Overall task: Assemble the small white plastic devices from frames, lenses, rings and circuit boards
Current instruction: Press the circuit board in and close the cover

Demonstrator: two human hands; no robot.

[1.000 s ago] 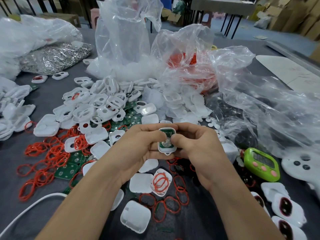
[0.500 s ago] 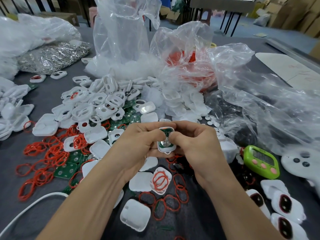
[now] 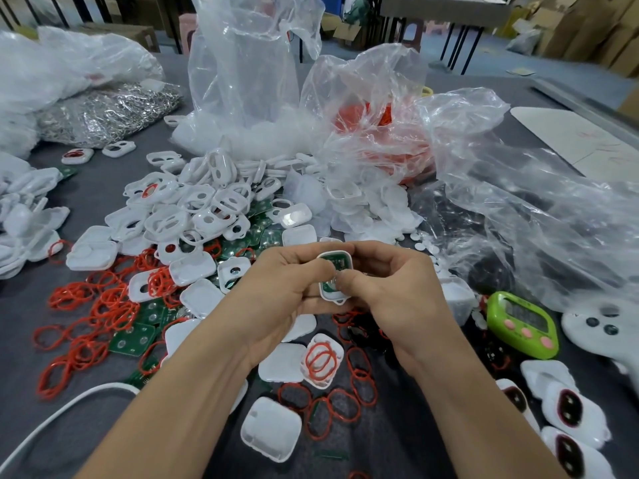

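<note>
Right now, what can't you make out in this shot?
Head view only:
- white frame: its middle is covered by the thumbs of the left hand and right hand, so the seating of the circuit board is hidden.
- green timer: display too blurred to read.
- finished devices: cut off by the bottom edge.

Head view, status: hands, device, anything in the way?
Left hand and right hand grip one frame above the table. Green board inside, thumbs on it. Rings, covers around, none obstructing.
</note>
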